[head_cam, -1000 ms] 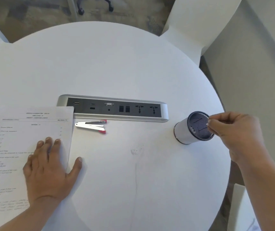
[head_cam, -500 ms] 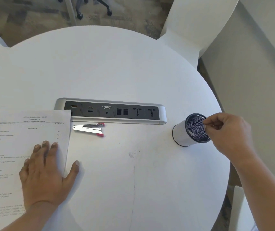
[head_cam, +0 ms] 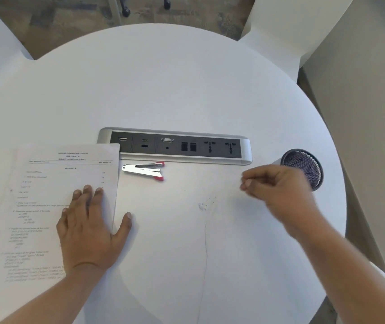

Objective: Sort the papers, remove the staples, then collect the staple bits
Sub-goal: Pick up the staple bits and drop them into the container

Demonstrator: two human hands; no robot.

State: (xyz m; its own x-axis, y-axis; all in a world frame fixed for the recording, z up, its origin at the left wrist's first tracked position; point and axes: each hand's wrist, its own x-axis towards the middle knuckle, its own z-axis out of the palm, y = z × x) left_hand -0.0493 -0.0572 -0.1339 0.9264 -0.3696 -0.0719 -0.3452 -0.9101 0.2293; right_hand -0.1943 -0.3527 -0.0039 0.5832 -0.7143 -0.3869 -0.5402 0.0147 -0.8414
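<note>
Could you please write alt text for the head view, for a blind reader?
A left hand presses flat on printed papers on a round white table, while the right hand, fingers curled and blurred, is beside a mesh cup near the right edge. A silver tool lies between them, before a socket panel.

On the top sheet of the papers (head_cam: 46, 195), at the left of the frame, I read the heading "ANNUAL EXAMINATION" and, two lines below it, "SUBJECT – COMPUTER SCIENCE". Beneath that I read "Max Marks 70" at the right edge, then "SECTION – A" centred. The lines lower down are too blurred for me to read.
</note>
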